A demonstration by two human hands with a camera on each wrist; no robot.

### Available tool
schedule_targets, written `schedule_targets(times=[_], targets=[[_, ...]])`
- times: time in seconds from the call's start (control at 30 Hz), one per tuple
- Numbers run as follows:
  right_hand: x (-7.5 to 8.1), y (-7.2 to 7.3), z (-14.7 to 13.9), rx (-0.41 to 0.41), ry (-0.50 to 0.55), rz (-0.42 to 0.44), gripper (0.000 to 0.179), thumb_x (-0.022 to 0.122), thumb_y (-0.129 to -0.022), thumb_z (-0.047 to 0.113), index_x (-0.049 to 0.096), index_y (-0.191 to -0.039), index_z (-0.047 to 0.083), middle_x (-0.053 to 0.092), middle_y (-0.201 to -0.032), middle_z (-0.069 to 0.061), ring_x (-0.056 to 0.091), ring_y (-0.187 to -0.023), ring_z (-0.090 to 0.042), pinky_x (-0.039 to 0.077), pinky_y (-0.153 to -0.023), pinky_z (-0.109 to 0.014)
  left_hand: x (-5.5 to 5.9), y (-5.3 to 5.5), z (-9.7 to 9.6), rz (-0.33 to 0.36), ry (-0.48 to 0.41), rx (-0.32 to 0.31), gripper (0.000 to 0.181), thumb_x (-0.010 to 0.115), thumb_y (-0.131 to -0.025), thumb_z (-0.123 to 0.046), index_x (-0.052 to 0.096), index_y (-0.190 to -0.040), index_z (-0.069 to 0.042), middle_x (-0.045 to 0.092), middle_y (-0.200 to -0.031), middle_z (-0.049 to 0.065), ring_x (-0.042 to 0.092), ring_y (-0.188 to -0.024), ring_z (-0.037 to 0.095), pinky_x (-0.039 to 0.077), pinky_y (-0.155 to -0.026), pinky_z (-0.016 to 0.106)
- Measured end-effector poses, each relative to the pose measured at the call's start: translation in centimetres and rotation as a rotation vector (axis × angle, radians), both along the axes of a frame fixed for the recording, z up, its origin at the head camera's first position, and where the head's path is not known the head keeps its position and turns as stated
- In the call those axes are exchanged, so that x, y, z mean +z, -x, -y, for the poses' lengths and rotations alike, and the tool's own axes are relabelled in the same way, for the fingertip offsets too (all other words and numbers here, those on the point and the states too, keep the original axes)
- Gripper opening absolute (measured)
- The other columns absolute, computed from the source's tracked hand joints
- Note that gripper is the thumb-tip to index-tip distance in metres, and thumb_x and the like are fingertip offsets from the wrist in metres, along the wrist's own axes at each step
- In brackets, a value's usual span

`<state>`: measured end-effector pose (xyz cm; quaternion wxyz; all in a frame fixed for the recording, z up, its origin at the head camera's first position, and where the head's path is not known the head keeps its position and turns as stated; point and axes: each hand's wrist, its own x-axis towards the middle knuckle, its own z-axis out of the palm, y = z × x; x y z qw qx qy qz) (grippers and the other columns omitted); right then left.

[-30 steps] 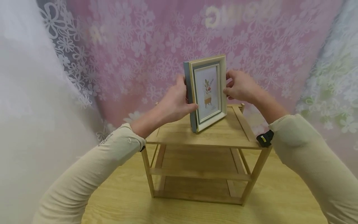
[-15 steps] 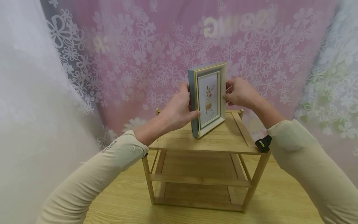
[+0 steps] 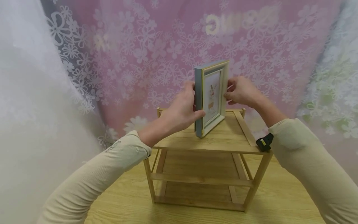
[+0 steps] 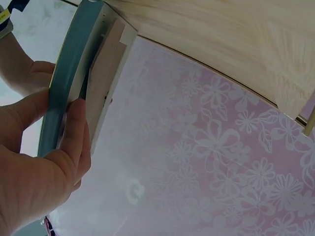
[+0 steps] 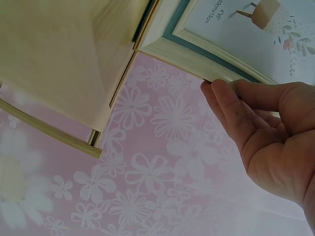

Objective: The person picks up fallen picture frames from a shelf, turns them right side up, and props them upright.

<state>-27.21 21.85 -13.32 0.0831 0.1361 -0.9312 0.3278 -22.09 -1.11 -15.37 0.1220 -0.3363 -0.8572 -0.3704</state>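
Observation:
A picture frame (image 3: 199, 99) with a cream front, blue-green side and a potted-plant print stands upright and angled on the top of a wooden shelf rack (image 3: 179, 141). My left hand (image 3: 181, 107) grips its left side, thumb on the front edge and fingers behind; the left wrist view shows those fingers against the back, beside a brown backing board (image 4: 106, 64). At the opposite side my right hand (image 3: 241, 91) pinches the cream edge between thumb and fingers. The right wrist view shows this pinch close up, with part of the print (image 5: 266, 29) above it.
Two lower shelves (image 3: 198, 165) lie beneath the rack's top, and the rack stands on a wood-look floor (image 3: 117, 193). Pink floral curtain (image 3: 145, 62) hangs close behind. White sheer fabric (image 3: 36, 93) borders the left side, and pale floral fabric (image 3: 332, 93) the right.
The picture frame has turned further edge-on, its left side shifting right together with my left hand. My right hand keeps its pinch on the other edge. The head view has tilted slightly.

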Motion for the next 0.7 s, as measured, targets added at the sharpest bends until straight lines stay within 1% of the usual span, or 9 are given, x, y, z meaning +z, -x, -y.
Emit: schedule_targets(times=[0.13, 0.3, 0.43, 0.53, 0.7], targets=[[-0.1, 0.3, -0.3, 0.016, 0.024, 0.018, 0.035, 0.055, -0.098, 0.003, 0.051, -0.129, -0.013, 0.058, -0.123, -0.036, 0.065, -0.105, -0.046, 0.059, -0.079, -0.045, -0.1, -0.1, -0.4, 0.0, -0.011, -0.021, 0.069, 0.073, -0.088, -0.004, 0.025, -0.138, -0.005, 0.059, -0.124, 0.014, 0.067, -0.1, 0.019, 0.055, -0.078, 0.024], [-0.1, 0.9, 0.0, 0.025, 0.03, 0.024, 0.035, 0.055, -0.098, 0.003, 0.052, -0.13, -0.011, 0.059, -0.124, -0.035, 0.065, -0.105, -0.044, 0.059, -0.078, -0.044, -0.2, 0.0, -0.4, 0.008, -0.016, -0.01, 0.07, 0.073, -0.088, -0.005, 0.025, -0.139, -0.006, 0.057, -0.125, 0.011, 0.065, -0.102, 0.018, 0.055, -0.079, 0.024], [-0.1, 1.1, 0.2, 0.03, 0.033, 0.034, 0.036, 0.055, -0.098, 0.005, 0.052, -0.131, -0.01, 0.059, -0.126, -0.034, 0.065, -0.107, -0.044, 0.058, -0.08, -0.046, -0.3, -0.1, -0.4, 0.026, -0.032, -0.019, 0.068, 0.074, -0.088, -0.005, 0.028, -0.137, -0.006, 0.056, -0.122, 0.009, 0.064, -0.098, 0.017, 0.056, -0.076, 0.024], [-0.1, 1.3, 0.2, 0.043, 0.039, 0.045, 0.036, 0.055, -0.099, 0.006, 0.052, -0.132, -0.009, 0.058, -0.127, -0.033, 0.064, -0.109, -0.045, 0.057, -0.082, -0.047, -0.4, -0.1, -0.4, 0.015, -0.035, -0.034, 0.066, 0.074, -0.088, -0.007, 0.029, -0.136, -0.007, 0.057, -0.118, 0.008, 0.064, -0.095, 0.016, 0.055, -0.075, 0.024], [0.0, 1.7, 0.1, 0.063, 0.043, 0.061, 0.039, 0.054, -0.099, 0.006, 0.049, -0.136, -0.008, 0.056, -0.13, -0.033, 0.063, -0.111, -0.046, 0.057, -0.083, -0.047, -0.5, 0.0, -0.4, -0.019, -0.01, -0.048, 0.064, 0.074, -0.09, -0.01, 0.03, -0.135, -0.007, 0.058, -0.105, 0.009, 0.061, -0.089, 0.016, 0.053, -0.074, 0.023]])
